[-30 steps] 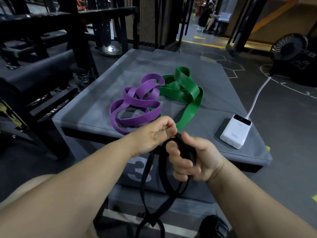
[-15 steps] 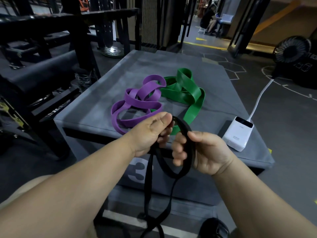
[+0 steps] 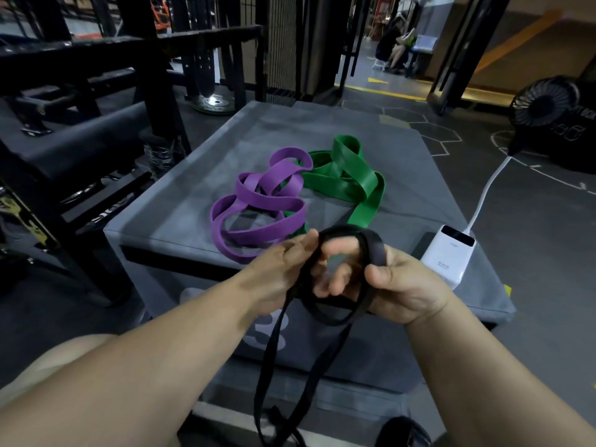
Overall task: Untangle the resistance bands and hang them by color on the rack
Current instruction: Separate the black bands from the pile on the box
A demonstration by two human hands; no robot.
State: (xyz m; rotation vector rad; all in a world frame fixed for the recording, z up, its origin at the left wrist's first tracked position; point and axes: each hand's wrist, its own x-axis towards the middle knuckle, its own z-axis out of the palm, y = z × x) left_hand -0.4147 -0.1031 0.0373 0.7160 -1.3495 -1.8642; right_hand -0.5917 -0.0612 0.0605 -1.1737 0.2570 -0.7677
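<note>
Before box's [image 3: 193, 221] near edge, left hand [image 3: 283, 272], right hand [image 3: 400, 285] grip black band [image 3: 375, 250].

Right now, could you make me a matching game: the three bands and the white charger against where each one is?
Things: 1 black band; 2 purple band; 3 green band; 4 white charger.
Places: A near right corner of the box; B held in left hand and right hand; C tangle's right part, on box; D tangle's left part, on box.
Pairs: 1-B, 2-D, 3-C, 4-A.

White "3" [image 3: 258, 338] on grey box [image 3: 371, 353] front
</note>
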